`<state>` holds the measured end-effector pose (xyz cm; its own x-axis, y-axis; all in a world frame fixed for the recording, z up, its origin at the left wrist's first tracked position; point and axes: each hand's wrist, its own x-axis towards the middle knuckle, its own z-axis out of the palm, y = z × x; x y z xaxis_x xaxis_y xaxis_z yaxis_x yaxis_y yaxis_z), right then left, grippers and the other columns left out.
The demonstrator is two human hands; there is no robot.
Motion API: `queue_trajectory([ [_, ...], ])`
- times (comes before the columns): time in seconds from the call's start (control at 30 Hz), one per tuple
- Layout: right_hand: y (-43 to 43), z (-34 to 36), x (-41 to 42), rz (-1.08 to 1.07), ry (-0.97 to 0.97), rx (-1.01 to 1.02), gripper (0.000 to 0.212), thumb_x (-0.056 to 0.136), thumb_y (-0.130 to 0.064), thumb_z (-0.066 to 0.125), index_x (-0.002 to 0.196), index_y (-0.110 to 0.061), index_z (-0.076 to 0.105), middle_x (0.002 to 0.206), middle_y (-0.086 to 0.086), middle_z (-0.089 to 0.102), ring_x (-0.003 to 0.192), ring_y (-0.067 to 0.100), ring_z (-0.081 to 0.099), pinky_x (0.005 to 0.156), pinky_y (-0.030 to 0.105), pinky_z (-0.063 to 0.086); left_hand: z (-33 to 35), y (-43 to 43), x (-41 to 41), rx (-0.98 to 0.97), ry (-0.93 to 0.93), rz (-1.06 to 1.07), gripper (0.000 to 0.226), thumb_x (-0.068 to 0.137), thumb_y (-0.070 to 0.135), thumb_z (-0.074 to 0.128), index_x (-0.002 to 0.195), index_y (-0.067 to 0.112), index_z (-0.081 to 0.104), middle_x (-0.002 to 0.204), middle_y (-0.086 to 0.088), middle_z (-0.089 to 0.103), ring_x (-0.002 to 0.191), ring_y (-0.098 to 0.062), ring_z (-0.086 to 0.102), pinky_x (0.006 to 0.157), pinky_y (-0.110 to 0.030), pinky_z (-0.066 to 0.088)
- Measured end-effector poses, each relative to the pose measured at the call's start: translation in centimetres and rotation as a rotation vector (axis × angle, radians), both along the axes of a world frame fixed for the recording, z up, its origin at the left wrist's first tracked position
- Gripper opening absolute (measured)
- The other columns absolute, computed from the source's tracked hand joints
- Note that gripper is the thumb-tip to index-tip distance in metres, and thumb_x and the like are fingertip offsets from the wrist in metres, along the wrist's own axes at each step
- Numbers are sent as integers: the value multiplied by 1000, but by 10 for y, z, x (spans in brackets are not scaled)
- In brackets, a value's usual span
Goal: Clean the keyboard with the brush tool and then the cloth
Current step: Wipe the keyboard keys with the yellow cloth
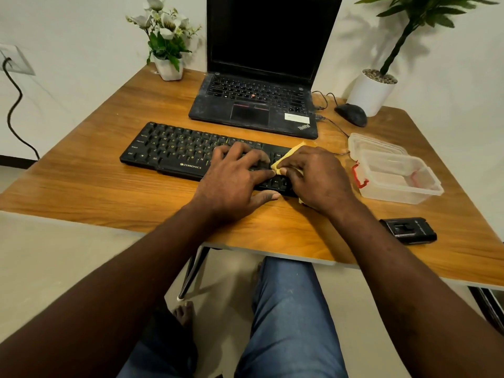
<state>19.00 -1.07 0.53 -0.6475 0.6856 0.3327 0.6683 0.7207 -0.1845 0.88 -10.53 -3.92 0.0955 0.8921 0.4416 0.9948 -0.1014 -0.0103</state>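
The black keyboard (pixel 169 148) carries the brand "ZEBRONICS" in yellowish-white letters, with a small round logo before it, on its front edge below the space bar. At its left end the white key legends "Ctrl", "Alt" and "Shift" can be read; the yellow letter legends are mostly too blurred. The laptop (pixel 253 105) bears "ThinkPad" slantwise on its right palm rest, beside a white sticker (pixel 296 117) whose print is illegible.

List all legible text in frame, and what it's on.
"ZEBRONICS": front edge of the keyboard.
"ThinkPad": palm rest of the laptop.
Key legends, the white sticker on the laptop, and the marking on the black device: too small or blurred to read.
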Motion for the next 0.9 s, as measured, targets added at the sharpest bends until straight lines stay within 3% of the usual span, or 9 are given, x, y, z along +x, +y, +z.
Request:
queue_trajectory([
  [0.17,3,11,-9,-62,-21,-18,18,96,-28,70,110,-32,80,113,-1,74,99,21,66,80,36,57,-1,-1,-1,47,-29,-48,46,96,62,53,125,33,73,139,8,56,127,-25,42,98,-47,35],
  [0.37,0,11,-19,91,-87,-23,21,97,-19,65,110,-26,80,104,0,68,96,22,62,78,38,53,-3,-1,-4,51,-44,-58,43,95,57,55,121,29,75,140,6,56,126,-26,41,94,-45,35],
  [0.5,10,19,-4,50,-164,-60,23,95,-18,69,108,-33,79,108,-5,69,95,16,60,74,33,50,-3,-2,-2,48,-60,-43,41,94,58,60,120,30,75,138,7,56,126,-26,42,94,-44,35],
  [0.67,12,25,12,-6,-116,-151,18,91,-19,75,103,-30,81,109,-7,72,105,16,62,89,38,55,-2,-2,-4,47,-73,-34,43,94,60,58,122,30,74,139,8,56,129,-26,41,97,-46,36],
  [0.9,-15,17,12,-113,-120,-144,24,88,-11,73,108,-22,81,115,-2,75,107,15,67,87,28,53,-3,0,-3,61,-74,-38,42,93,59,62,120,30,75,137,8,58,127,-26,41,93,-45,36],
])
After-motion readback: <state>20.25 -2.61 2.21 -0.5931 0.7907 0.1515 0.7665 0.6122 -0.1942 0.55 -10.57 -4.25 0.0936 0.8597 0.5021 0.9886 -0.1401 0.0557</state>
